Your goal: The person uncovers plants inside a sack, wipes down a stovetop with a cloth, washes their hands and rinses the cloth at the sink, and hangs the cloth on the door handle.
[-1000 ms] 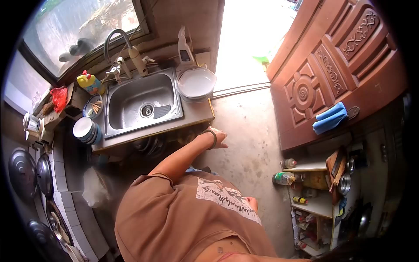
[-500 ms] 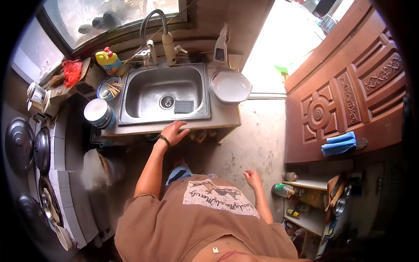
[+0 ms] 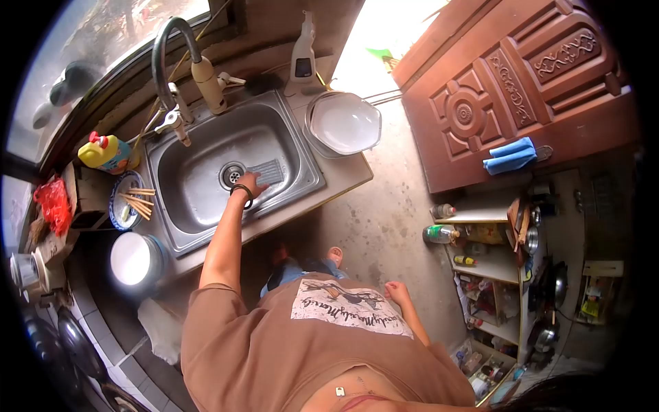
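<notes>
My left hand (image 3: pixel 250 184), with a dark bracelet at the wrist, is inside the steel sink (image 3: pixel 180 214). Its fingers reach the near-left edge of a grey, ribbed, rectangular pad (image 3: pixel 269 170) that lies flat on the sink floor; the fingertips are partly hidden, and I see no grip on it. Just left of the pad is the drain strainer (image 3: pixel 233 169). Over the sink's far left corner curves the faucet (image 3: pixel 162 65). My right hand (image 3: pixel 396 292) hangs beside my shirt with its fingers curled in, holding nothing visible.
White bowls (image 3: pixel 345 122) stand right of the sink. On the left are stacked dishes (image 3: pixel 134 258), a blue-patterned bowl (image 3: pixel 119 218) with chopsticks, and a yellow detergent bottle (image 3: pixel 103 154). A spray bottle (image 3: pixel 303 58) stands behind. Shelves (image 3: pixel 480 268) and a wooden door (image 3: pixel 473 117) flank the right.
My left hand has moved from the counter's front edge into the sink, to the grey pad. The view has turned and come closer to the sink. My right hand still hangs at my side.
</notes>
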Demonstrator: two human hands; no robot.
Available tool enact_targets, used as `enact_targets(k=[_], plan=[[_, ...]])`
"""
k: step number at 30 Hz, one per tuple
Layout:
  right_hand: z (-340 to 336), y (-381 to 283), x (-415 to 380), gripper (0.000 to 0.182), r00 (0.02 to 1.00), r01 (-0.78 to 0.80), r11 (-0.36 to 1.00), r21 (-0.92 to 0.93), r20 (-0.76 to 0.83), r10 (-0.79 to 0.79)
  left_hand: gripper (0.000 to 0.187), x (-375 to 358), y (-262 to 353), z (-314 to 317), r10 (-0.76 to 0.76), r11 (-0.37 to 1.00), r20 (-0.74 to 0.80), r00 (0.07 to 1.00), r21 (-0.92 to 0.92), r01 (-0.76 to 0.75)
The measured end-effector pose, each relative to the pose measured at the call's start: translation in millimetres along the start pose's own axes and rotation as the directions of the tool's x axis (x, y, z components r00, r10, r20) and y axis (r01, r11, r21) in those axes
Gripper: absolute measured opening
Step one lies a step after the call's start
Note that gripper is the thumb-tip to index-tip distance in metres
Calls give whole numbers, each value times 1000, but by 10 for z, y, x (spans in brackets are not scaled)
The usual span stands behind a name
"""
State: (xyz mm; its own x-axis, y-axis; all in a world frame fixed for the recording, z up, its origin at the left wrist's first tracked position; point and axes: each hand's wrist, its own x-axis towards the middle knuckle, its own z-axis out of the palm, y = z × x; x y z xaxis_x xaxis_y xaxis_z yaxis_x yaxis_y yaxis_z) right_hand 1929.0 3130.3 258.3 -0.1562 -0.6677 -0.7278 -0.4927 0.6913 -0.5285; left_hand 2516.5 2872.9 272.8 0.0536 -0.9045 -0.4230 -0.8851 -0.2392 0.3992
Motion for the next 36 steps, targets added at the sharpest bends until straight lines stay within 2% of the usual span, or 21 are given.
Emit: enact_targets(k=[2,3,4,5,7,8,9,10,12,13,15,17,19,21,22,25,28,31,32,35,36], plan=[[-21,237,-382,21,990,-111,993,38,-81,113,65,380,-147,237,27,987,83,996,155,-40],[-1,384,-576,22,979,-158,986,57,-123,164,65,499,-132,234,31,983,194,981,174,-65],[30,517,-754,24,961,-199,975,96,-176,214,66,526,-174,370,2,985,72,997,171,-15],[72,645,-950,23,941,-233,963,137,-219,259,69,372,242,-20,-100,969,196,976,242,51],[261,860,-1311,21,891,-289,926,242,-287,353,71,610,223,126,-147,962,153,977,253,105],[365,970,-1441,22,864,-342,903,259,-291,411,64,911,-112,445,-57,935,103,993,354,17],[435,1108,-1554,23,839,-397,877,271,-280,466,58,899,43,254,104,787,425,899,518,-335],[519,1205,-1664,23,819,-450,851,272,-254,514,58,1253,-368,556,182,804,389,903,470,-364],[680,1428,-1795,25,775,-531,809,253,-242,584,62,1024,-126,203,38,933,298,954,330,-141],[722,1477,-1785,25,762,-564,794,225,-227,606,64,1186,-338,274,89,940,155,984,313,-134],[688,1566,-1667,20,734,-628,770,114,-244,634,69,532,237,-228,-13,954,49,999,300,-2],[553,1760,-1423,21,713,-684,729,-23,-234,661,63,304,352,-306,55,953,-95,994,302,-24],[227,1374,-1231,27,670,-707,705,-48,-365,647,59,67,472,-335,108,974,-164,980,215,-71],[-108,1431,-884,25,804,-544,836,-64,-322,499,58,-201,677,-326,146,989,-170,975,38,-142],[-278,1365,-772,24,829,-453,891,-28,-380,410,56,-337,801,-276,163,987,-217,962,20,-162],[-824,1277,-380,22,865,-200,980,8,-469,181,50,-776,1360,-59,194,980,-423,885,112,-162],[-1322,1250,-293,23,846,-7,997,71,-531,43,41,-780,1716,417,274,960,-616,739,133,-245],[-1646,1582,-304,23,844,32,994,100,-536,27,34,-831,2382,829,381,891,-671,636,84,-446],[-1730,1743,-317,23,848,-14,996,90,-527,59,28,-883,2673,936,420,878,-685,595,141,-457],[-1872,2330,-422,23,846,-162,983,84,-500,182,25,-801,3425,1223,638,730,-578,509,245,-638],[-1910,2505,-454,23,841,-216,971,105,-486,239,24,-850,3777,1212,719,664,-457,524,231,-711]])
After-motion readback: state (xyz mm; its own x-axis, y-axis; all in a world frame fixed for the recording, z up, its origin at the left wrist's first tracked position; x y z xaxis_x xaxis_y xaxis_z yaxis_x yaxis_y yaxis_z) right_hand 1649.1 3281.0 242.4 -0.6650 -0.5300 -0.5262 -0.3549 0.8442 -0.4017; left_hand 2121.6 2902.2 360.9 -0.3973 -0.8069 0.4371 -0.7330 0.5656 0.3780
